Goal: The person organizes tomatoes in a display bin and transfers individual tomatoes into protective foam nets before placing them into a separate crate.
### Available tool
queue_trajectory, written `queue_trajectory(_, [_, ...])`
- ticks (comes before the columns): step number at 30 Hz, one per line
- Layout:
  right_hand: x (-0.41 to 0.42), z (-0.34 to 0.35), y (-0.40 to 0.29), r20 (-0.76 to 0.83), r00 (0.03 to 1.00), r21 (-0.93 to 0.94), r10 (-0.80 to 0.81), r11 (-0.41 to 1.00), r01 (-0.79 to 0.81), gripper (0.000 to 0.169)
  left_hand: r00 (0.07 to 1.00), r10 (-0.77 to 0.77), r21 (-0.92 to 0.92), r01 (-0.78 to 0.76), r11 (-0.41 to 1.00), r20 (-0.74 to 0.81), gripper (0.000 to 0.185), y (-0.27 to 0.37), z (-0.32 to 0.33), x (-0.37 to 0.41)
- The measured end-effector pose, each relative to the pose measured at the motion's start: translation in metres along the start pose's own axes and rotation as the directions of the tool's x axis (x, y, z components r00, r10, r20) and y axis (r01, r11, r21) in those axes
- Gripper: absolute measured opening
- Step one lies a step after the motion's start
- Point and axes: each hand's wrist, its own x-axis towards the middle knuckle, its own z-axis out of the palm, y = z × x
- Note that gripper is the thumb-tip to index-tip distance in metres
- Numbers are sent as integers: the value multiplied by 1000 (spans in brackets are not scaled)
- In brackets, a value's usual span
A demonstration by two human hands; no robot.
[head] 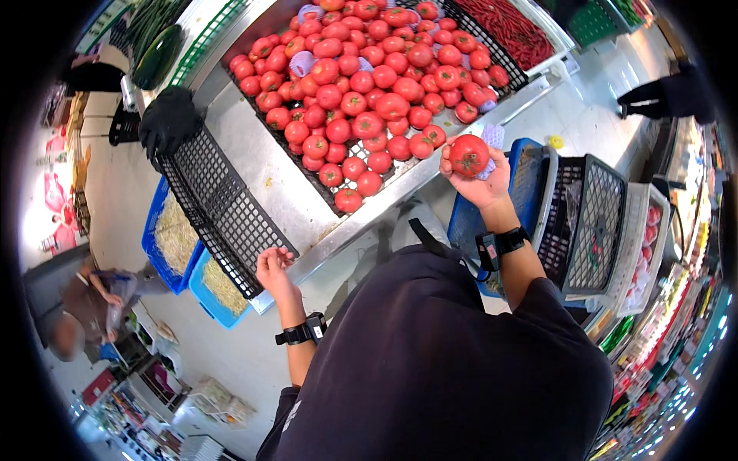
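Observation:
A ripe red tomato (469,155) rests in my right hand (481,184), its green stem end turned upward. Purple foam netting (493,136) shows beside and behind that tomato, against my fingers. My left hand (277,274) is by the near corner of a black plastic mesh crate (213,190), fingers loosely curled; I see nothing in it. Whether it touches the crate is unclear. Ahead, a heap of tomatoes (369,104) covers black crates on the metal display table (253,144), with a few pieces of foam netting among them.
Blue tubs of bean sprouts (173,230) stand at the left. Stacked baskets and crates (594,225) stand to my right. A black glove (170,121) lies on the mesh crate's far end. Red chillies (507,31) fill the back right. A person (98,311) is at lower left.

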Motion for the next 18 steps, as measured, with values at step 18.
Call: queue_trajectory(18, [12, -44, 27, -20, 984, 21, 178, 984, -177, 42, 890, 119, 246, -247, 937, 439, 13, 24, 68, -23])
